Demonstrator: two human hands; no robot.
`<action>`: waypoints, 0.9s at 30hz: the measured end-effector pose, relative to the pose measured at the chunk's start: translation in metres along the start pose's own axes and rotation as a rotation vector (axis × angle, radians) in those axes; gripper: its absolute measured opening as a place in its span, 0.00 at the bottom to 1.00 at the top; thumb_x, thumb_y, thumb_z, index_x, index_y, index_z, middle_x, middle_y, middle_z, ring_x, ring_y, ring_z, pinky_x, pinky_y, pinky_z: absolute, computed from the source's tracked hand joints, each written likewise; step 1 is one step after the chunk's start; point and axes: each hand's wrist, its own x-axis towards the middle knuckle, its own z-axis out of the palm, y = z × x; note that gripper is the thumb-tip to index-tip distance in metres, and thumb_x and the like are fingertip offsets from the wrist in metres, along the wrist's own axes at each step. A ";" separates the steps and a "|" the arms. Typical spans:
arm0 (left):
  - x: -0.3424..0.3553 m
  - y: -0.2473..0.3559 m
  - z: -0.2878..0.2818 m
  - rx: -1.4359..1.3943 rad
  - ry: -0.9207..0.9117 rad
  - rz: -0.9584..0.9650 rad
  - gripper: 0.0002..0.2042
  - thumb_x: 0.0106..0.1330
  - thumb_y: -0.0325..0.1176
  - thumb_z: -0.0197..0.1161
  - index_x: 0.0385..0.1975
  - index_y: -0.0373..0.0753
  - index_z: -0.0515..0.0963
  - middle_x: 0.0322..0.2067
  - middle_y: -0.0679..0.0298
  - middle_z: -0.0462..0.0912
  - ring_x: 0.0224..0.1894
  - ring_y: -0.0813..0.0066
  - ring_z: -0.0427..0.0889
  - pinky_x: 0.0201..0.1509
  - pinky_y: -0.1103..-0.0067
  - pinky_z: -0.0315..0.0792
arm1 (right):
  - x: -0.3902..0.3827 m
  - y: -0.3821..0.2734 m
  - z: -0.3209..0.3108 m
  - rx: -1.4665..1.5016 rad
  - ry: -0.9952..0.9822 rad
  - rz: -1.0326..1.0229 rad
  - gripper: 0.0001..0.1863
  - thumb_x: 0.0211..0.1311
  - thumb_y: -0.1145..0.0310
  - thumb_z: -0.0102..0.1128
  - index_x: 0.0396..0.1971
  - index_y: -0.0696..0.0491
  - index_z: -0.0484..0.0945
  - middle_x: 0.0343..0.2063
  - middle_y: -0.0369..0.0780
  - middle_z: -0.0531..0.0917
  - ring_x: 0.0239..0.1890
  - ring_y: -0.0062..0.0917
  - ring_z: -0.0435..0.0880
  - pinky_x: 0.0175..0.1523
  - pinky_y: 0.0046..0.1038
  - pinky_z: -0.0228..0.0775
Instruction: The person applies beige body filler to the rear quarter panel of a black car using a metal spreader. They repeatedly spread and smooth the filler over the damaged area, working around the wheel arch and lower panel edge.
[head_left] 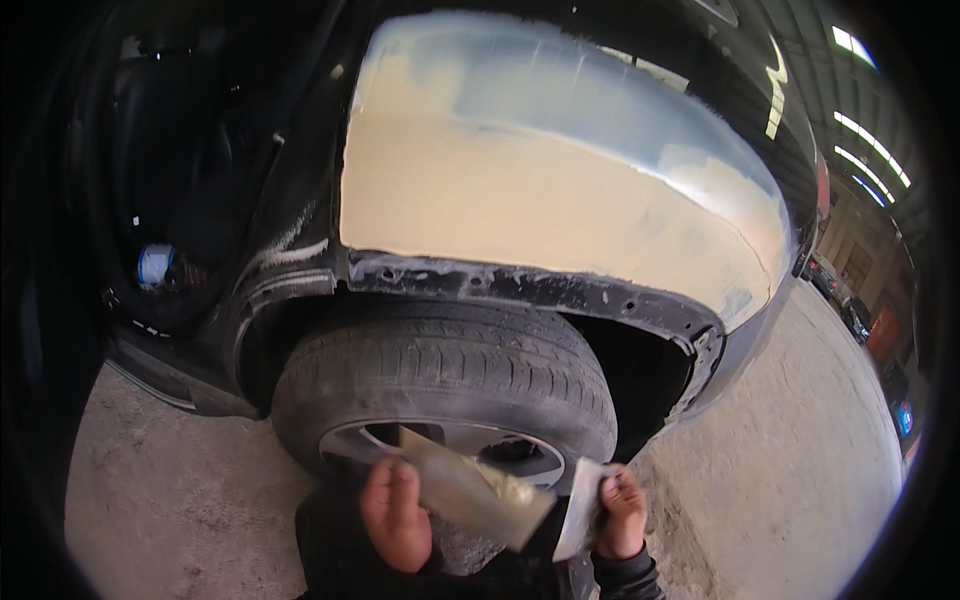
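Observation:
My left hand (396,515) grips the corner of a flat rectangular putty board (465,492), slightly blurred. A small lump of yellowish paste (514,488) lies on its right part. In my right hand (622,512) is a pale, flat putty spreader (580,512), pinched at its edge with the thumb in front and held just right of the board, apart from it. Above both hands, the dark car's fender panel (460,195) is coated with smooth beige filler, greyish along its upper part. Neither hand touches it.
Directly beyond my hands stands the car's tyre (440,360), under a bare black wheel-arch edge (480,280) with holes. At left, the open door area holds a blue-and-white can (155,264). Concrete floor (780,450) spreads on both sides; other vehicles (845,300) stand far right.

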 end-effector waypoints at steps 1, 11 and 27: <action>0.004 0.005 0.001 0.066 0.031 0.071 0.08 0.77 0.32 0.54 0.36 0.34 0.74 0.32 0.71 0.76 0.35 0.86 0.71 0.41 0.84 0.66 | -0.004 -0.009 0.007 -0.009 0.029 -0.094 0.10 0.67 0.69 0.64 0.43 0.57 0.77 0.35 0.34 0.82 0.36 0.17 0.78 0.45 0.20 0.68; -0.006 0.009 0.030 0.279 0.142 0.493 0.13 0.80 0.36 0.48 0.37 0.32 0.70 0.29 0.69 0.73 0.32 0.86 0.66 0.35 0.87 0.61 | -0.035 -0.028 0.075 -0.224 0.087 -0.249 0.09 0.65 0.71 0.70 0.35 0.60 0.79 0.29 0.34 0.83 0.32 0.14 0.75 0.43 0.18 0.66; -0.026 -0.032 -0.022 0.971 -0.245 0.417 0.10 0.73 0.35 0.57 0.32 0.35 0.77 0.17 0.53 0.73 0.17 0.59 0.73 0.23 0.69 0.63 | 0.030 -0.129 -0.014 0.355 0.318 -0.475 0.11 0.75 0.70 0.52 0.50 0.58 0.77 0.41 0.41 0.84 0.41 0.23 0.82 0.49 0.24 0.73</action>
